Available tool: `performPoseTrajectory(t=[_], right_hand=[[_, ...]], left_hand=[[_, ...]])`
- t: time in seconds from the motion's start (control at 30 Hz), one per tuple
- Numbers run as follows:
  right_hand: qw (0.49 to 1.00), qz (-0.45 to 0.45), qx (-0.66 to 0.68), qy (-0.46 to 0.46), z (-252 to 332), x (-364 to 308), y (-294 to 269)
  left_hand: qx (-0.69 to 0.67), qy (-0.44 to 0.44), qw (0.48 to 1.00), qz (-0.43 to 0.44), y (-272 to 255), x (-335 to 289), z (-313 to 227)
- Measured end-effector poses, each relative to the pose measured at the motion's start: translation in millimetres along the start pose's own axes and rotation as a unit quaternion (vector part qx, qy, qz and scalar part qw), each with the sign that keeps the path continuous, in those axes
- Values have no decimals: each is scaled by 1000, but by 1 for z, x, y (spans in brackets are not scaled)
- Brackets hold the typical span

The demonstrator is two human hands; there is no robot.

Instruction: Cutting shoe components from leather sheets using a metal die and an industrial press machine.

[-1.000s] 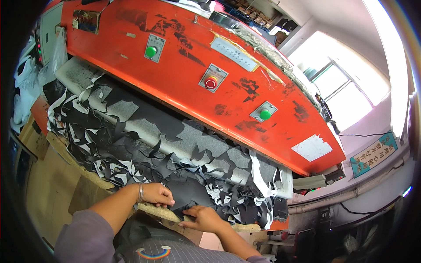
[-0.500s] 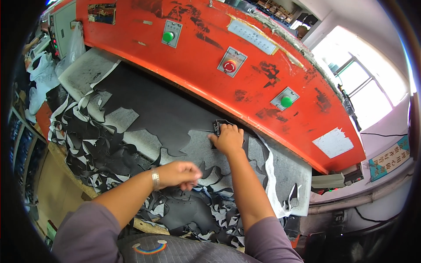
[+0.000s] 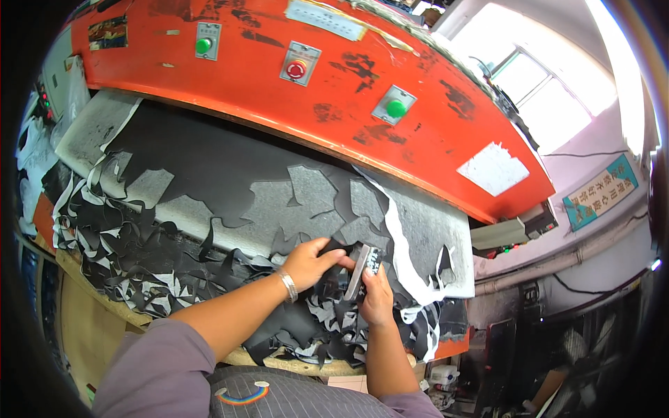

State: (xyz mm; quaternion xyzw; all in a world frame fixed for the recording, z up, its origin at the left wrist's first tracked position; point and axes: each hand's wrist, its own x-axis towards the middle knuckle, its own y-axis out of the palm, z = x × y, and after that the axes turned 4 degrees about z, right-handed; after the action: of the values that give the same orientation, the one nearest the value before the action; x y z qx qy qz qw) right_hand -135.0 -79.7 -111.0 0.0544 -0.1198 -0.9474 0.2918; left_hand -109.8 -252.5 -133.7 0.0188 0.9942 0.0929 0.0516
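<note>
In front of me my right hand (image 3: 377,296) grips a steel-edged cutting die (image 3: 357,273), tilted up off the pale cutting board (image 3: 453,244). My left hand (image 3: 310,266) is closed at the die's left side, its fingertips around a small dark cut piece (image 3: 334,246); the fingertips are partly hidden. Beyond both hands lies a black leather-like sheet (image 3: 209,150) with cut-out gaps along its near edge. Below the hands spreads a heap of black and white scraps (image 3: 160,272).
An orange-red press beam (image 3: 258,90) spans the far side, carrying green push buttons (image 3: 396,108) and a red stop button (image 3: 296,70). A white torn strip (image 3: 401,258) hangs over the board's right part. Plastic bags (image 3: 38,157) sit at the far left.
My right hand has lifted the die off the board and drawn it toward me. My left hand has come to meet it. The view has shifted right, and a new gap shows in the sheet.
</note>
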Motion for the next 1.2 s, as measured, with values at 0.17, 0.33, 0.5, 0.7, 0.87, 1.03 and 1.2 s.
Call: performPoseTrajectory(t=[0.17, 0.33, 0.5, 0.7, 0.87, 1.03, 1.2], right_hand=[[988, -23, -155, 18, 7, -47, -26], [762, -65, -644, 17, 7, -48, -35], [772, -44, -634, -16, 1, -52, -36], [638, -62, -741, -201, 5, -40, -51], [669, 44, -732, -126, 10, -26, -63], [691, 9, -720, -67, 36, -2, -32], [750, -38, -658, 52, 38, 60, 70]], left_hand=[[-380, -99, 919, 22, -4, -48, -22], [-462, -63, 874, 136, -12, -77, -38], [-377, -61, 921, 77, -17, -122, -52], [231, -135, 963, -34, -57, -157, -43], [389, -26, 902, -188, -137, -137, -64], [528, 27, 824, -202, -232, -112, -43], [631, 74, 753, -170, -304, -128, -3]])
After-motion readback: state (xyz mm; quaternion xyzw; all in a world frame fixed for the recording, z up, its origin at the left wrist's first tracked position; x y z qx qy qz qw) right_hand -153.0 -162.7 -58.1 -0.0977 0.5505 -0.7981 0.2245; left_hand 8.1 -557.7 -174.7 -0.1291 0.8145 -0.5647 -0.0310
